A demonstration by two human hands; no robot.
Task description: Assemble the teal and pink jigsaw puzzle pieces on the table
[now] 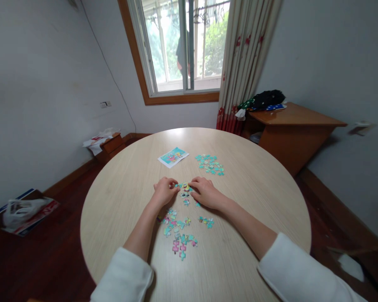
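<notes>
A small cluster of flat cardboard jigsaw pieces, teal with a yellow cartoon face (185, 186), is set between the two hands near the middle of a round, pale wood-grain table (119, 201). Its left side is met by the bent fingertips of the left hand (165, 191), its right side by those of the right hand (206, 193); on each, thumb and forefinger are slightly parted, but whether a piece is pinched cannot be told. Nearer the body, pink, teal and yellow pieces (183, 238) are scattered, with a small teal-and-brown group (206, 221) to their right. Beyond the hands, a white-bordered paper picture with cartoon figures on teal (174, 157) is laid beside a spread of mostly teal pieces (209, 164). On the floor at left, a crumpled white plastic bag (23, 213) is rested on a flat red, white and blue printed package (47, 209), whose white lettering cannot be read securely.
</notes>
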